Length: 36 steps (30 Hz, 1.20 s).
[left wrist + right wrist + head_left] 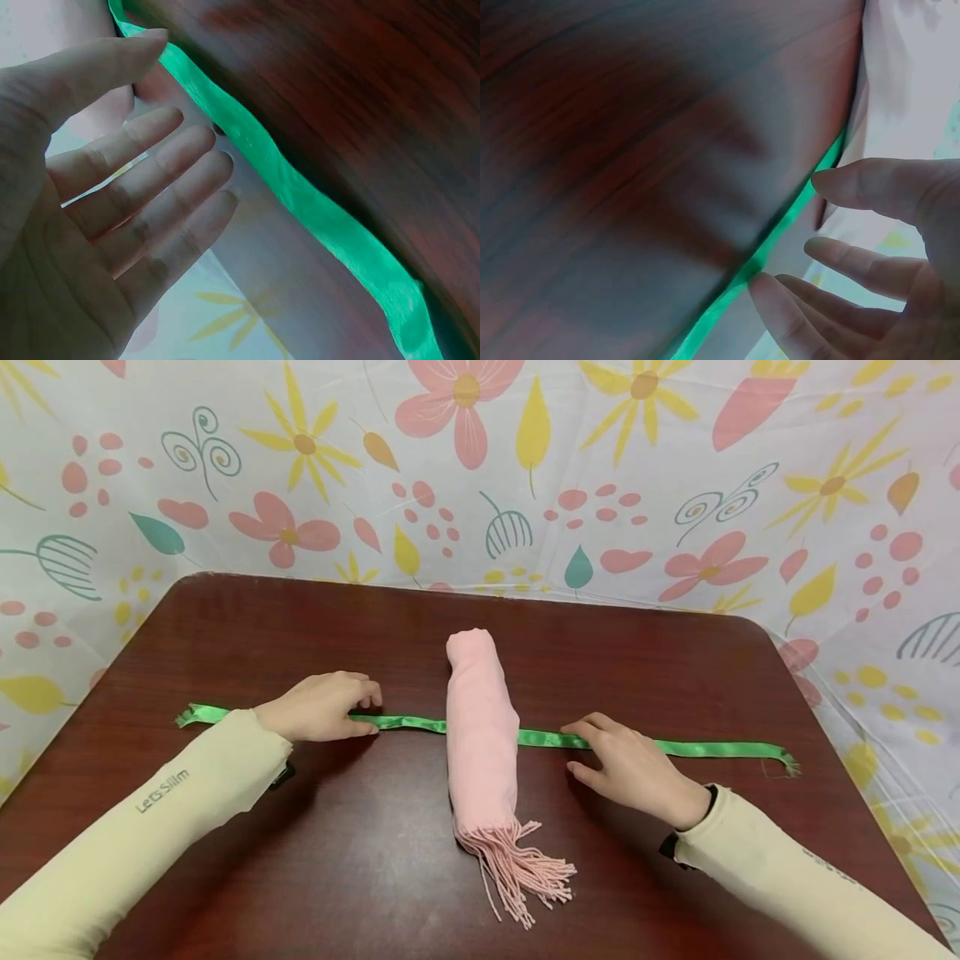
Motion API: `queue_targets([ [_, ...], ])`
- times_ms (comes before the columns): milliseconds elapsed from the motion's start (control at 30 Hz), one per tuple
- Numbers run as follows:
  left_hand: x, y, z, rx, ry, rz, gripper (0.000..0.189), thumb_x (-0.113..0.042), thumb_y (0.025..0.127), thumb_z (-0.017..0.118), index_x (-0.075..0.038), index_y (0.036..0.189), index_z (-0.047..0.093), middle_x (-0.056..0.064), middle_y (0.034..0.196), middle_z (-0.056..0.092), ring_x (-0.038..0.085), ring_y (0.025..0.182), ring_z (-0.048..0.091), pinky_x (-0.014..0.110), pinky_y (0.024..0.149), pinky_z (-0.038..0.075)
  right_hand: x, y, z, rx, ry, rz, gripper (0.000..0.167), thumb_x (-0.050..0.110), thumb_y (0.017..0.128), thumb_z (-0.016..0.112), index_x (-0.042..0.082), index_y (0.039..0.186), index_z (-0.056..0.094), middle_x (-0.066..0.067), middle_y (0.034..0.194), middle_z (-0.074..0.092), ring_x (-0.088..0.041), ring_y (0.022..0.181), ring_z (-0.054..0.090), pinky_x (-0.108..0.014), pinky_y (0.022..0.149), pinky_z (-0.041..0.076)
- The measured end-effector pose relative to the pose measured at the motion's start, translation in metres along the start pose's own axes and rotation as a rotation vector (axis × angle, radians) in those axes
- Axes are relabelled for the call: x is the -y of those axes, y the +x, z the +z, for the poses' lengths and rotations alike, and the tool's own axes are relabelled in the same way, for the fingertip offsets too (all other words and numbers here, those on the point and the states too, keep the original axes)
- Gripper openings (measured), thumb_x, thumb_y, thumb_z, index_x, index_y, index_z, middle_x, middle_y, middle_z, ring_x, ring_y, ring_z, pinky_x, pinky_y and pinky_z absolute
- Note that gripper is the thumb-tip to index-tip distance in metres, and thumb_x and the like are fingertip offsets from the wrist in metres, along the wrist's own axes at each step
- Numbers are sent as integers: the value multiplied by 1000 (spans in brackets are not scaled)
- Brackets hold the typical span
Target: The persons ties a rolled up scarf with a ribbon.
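A rolled pink scarf (483, 735) lies lengthwise in the middle of the table, its fringe (525, 872) spread toward the near side. Beneath it runs a green ribbon (705, 749), crosswise, with frayed ends out to both sides. My left hand (318, 706) is over the ribbon left of the scarf. In the left wrist view its fingers (172, 191) are extended and apart, the thumb close to the ribbon. On the other side, my right hand (633, 768) reaches to the ribbon with loosely bent fingers. Whether its fingertips touch the ribbon I cannot tell.
The dark reddish-brown wooden table (360, 860) has rounded far corners. Behind it and at both sides hangs a white cloth (480, 485) printed with flowers and leaves.
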<state>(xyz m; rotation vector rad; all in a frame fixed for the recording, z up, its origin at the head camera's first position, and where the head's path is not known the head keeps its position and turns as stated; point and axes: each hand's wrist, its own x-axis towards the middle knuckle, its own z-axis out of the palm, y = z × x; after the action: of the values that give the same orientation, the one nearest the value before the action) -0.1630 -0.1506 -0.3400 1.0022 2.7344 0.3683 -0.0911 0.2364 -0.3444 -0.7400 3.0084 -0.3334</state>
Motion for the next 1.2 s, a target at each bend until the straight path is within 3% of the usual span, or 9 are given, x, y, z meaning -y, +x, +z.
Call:
queue_targets([
  [367, 12, -15, -4, 34, -13, -67, 21, -16, 79, 76, -11, 97, 67, -2, 86, 60, 14, 79, 55, 31, 63, 46, -20, -8, 0, 5, -9, 81, 40, 16, 83, 73, 4, 120, 63, -14, 113, 63, -26, 88, 66, -41, 67, 53],
  [733, 15, -17, -4, 15, -8, -68, 20, -14, 80, 76, -11, 97, 66, -1, 83, 59, 15, 76, 55, 33, 64, 46, -35, -13, 0, -12, -1, 113, 38, 14, 82, 72, 3, 117, 63, -15, 109, 64, -26, 84, 66, -41, 63, 52],
  [900, 16, -16, 0, 13, -21, -64, 13, -9, 81, 73, -12, 91, 65, -3, 78, 58, 13, 72, 53, 31, 62, 45, -38, -14, -1, -1, 2, 136, 36, 11, 82, 70, 2, 116, 64, -14, 104, 63, -20, 74, 61, -35, 56, 47],
  [1200, 21, -20, -1, 40, -60, -75, 8, 0, 82, 64, -8, 85, 64, -3, 61, 41, 11, 63, 42, 27, 58, 38, -51, -17, -5, 32, 32, 201, 24, 4, 82, 65, 4, 107, 64, -13, 98, 64, -28, 83, 65, -40, 59, 50],
])
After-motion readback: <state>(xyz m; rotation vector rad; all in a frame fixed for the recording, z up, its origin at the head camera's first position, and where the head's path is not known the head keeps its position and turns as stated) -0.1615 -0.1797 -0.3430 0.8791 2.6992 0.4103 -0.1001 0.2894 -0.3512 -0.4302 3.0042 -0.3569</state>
